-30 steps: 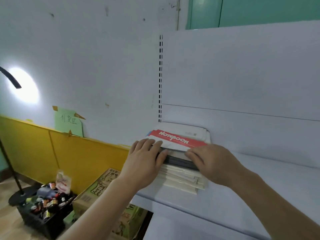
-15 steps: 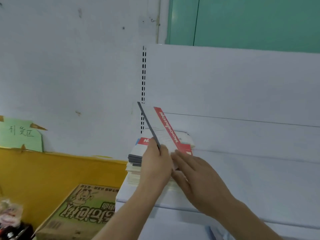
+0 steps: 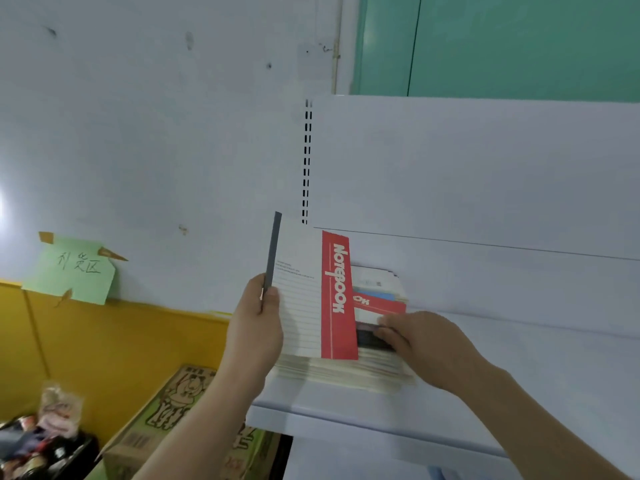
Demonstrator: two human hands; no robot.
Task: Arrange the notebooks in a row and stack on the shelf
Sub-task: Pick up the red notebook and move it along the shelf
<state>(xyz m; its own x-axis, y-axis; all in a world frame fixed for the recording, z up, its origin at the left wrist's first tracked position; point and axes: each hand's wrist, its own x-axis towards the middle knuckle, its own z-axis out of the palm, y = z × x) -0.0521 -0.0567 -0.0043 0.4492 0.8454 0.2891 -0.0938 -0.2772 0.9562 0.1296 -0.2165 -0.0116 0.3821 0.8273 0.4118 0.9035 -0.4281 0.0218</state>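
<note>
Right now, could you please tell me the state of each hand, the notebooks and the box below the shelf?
left hand: gripping the upright notebook
upright notebook: closed, on edge atop the stack
right hand: fingers on the stack's front edge
stack of notebooks: lying flat on the shelf
cardboard box: closed

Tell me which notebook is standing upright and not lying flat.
The notebook with the vertical red band, held by the left hand. The others lie flat in the stack under it.
</note>
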